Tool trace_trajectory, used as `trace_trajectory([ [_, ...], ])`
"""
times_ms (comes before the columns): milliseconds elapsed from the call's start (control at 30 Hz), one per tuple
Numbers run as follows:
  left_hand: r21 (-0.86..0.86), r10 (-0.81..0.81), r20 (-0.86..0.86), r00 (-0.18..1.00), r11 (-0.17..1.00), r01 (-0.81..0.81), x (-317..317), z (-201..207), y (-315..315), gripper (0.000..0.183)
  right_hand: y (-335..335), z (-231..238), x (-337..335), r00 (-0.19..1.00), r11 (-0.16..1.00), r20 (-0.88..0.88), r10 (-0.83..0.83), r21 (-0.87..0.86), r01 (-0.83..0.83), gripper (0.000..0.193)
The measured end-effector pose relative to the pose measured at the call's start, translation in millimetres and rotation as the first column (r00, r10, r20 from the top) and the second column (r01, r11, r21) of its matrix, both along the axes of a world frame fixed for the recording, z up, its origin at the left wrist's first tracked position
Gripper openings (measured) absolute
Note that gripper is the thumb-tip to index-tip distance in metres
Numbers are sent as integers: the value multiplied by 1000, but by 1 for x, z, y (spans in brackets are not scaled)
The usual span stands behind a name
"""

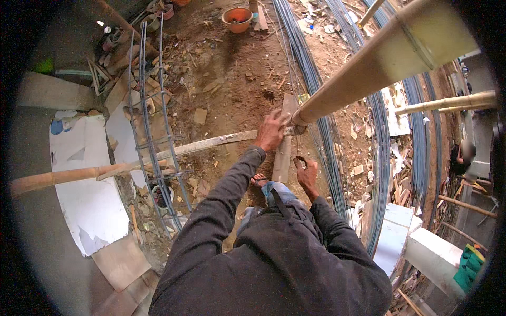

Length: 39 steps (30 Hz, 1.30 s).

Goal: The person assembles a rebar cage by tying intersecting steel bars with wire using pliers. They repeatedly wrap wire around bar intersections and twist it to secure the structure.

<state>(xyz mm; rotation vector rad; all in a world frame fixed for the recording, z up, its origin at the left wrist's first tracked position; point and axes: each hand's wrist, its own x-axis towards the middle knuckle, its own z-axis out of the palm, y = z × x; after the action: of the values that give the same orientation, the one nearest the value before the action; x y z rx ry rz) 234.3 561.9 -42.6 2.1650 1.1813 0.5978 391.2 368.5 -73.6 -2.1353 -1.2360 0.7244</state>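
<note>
My left hand (271, 130) is closed over the end of a long pale wooden strip (211, 140), where it meets the lower end of a thick bamboo pole (358, 68). A flat upright board (282, 158) stands at this joint, just under my hand. Lower and to the right, my right hand (307, 175) pinches thumb and fingers together on what looks like a thin dark wire, running up toward the joint; its end is too small to make out. The strip reaches left across a brown bamboo pole (68, 177).
A tied rebar cage (153, 131) stands at left, beside white sheets (87, 184). Long bundles of steel bars (311, 68) lie at right on rubble-strewn soil. An orange basin (237, 20) sits far ahead. Another person (464, 155) is at the far right.
</note>
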Motion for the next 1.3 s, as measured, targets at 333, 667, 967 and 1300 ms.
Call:
trace_trajectory([
  [333, -77, -74, -146, 987, 995, 63, 8, 26, -3, 49, 4, 49, 41, 983, 975, 64, -174, 148, 164, 75],
  [667, -51, 19, 222, 975, 999, -8, -3, 43, -42, 43, -26, 128, 207, 645, 710, -337, -686, -112, 696, 79],
  [967, -573, -132, 644, 754, 570, 589, -9, 166, -115, 57, 9, 196, 46, 490, 494, -303, 817, -68, -867, 28],
  [1300, -736, 540, 594, 596, 665, 130, -105, 241, -179, 23, -4, 196, -99, 150, 159, -146, 978, 49, -986, 36],
])
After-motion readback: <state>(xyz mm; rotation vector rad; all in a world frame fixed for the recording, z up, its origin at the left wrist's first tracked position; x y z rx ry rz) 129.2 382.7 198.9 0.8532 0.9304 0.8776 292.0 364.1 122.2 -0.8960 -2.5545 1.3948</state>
